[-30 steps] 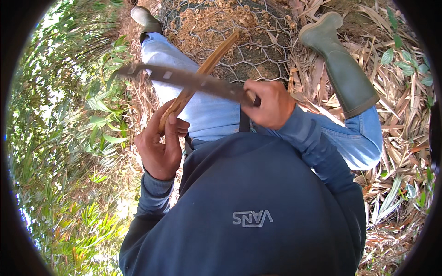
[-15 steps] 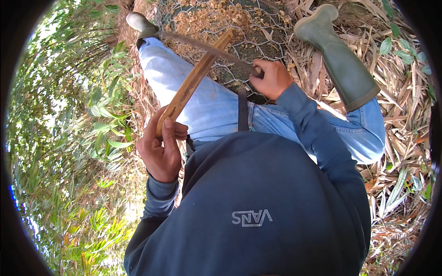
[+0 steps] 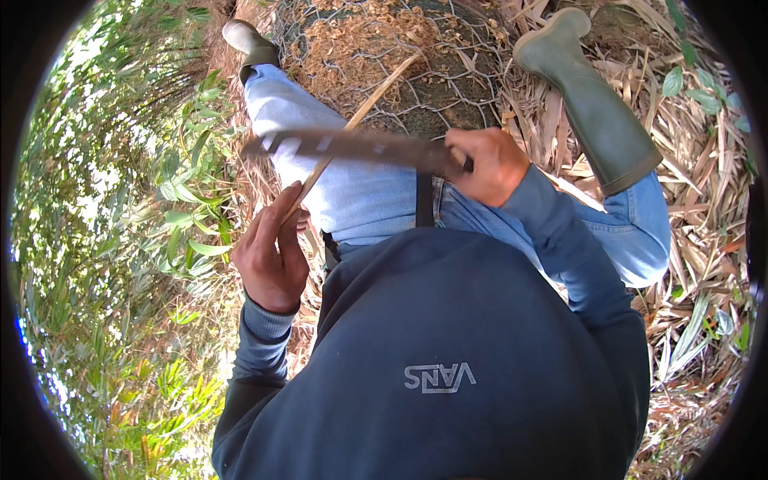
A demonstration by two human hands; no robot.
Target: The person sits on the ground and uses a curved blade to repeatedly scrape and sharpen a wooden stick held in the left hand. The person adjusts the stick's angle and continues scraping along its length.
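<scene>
We count: one left hand (image 3: pixel 272 256); one right hand (image 3: pixel 490 170); one long dark blade (image 3: pixel 360 149); one thin wooden strip (image 3: pixel 378 94); one left boot (image 3: pixel 256 48); one right boot (image 3: pixel 602 112); one dark sweatshirt (image 3: pixel 464 312), two sleeves (image 3: pixel 552 216); one pair of blue jeans (image 3: pixel 352 196); one black strap (image 3: pixel 425 200). Shavings (image 3: pixel 368 40) and dry leaves (image 3: pixel 688 192) we find too many to number.

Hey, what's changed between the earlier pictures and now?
Since the previous picture, the right hand has drawn the long dark metal blade nearer the person, from near the far end of the thin brown wooden strip toward its middle. The strip now shows a narrower side. Nothing was grasped or let go: the left hand still holds the strip; the green rubber boots stay put.
</scene>
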